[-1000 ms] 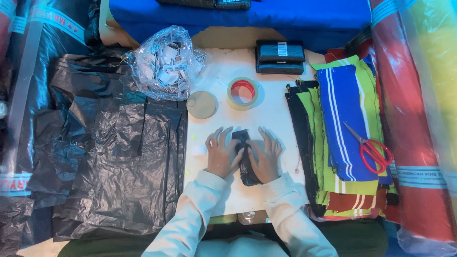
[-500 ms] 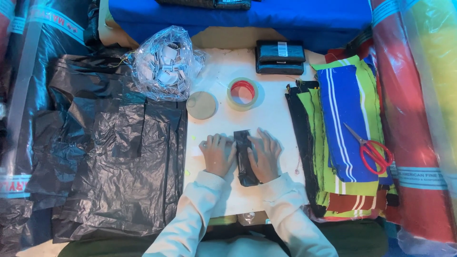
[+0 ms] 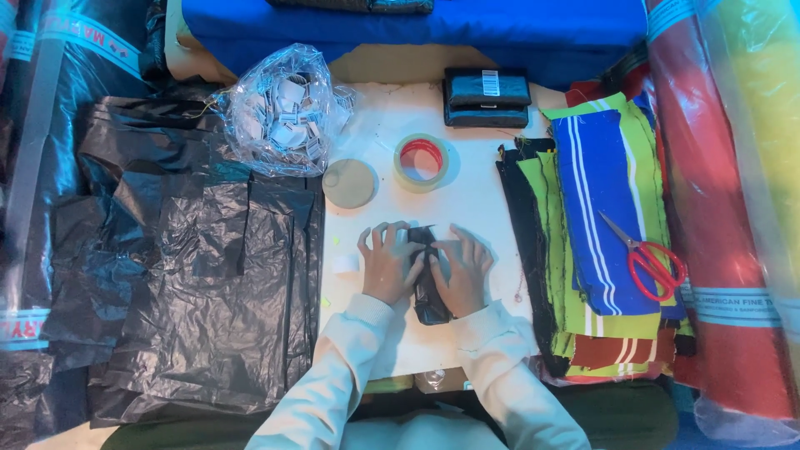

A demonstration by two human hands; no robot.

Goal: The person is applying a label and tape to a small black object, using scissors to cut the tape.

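A small folded black plastic packet (image 3: 431,293) lies on the white table (image 3: 487,192) in front of me. My left hand (image 3: 388,262) presses on its left side with fingers spread over its top. My right hand (image 3: 462,268) presses on its right side, fingers flat across the packet. Both hands touch it; most of its upper part is hidden under my fingers. A small white label (image 3: 345,263) lies just left of my left hand.
Black plastic bags (image 3: 183,267) cover the left. A clear bag of white labels (image 3: 283,108), a tape roll (image 3: 421,162) and a round disc (image 3: 349,182) lie further back. Two dark packets (image 3: 487,97) sit at the back. Striped fabric stack (image 3: 604,225) with red scissors (image 3: 650,260) is right.
My hands have slid a little along the black packet, folding and pressing it flatter. Nothing else on the table has moved.
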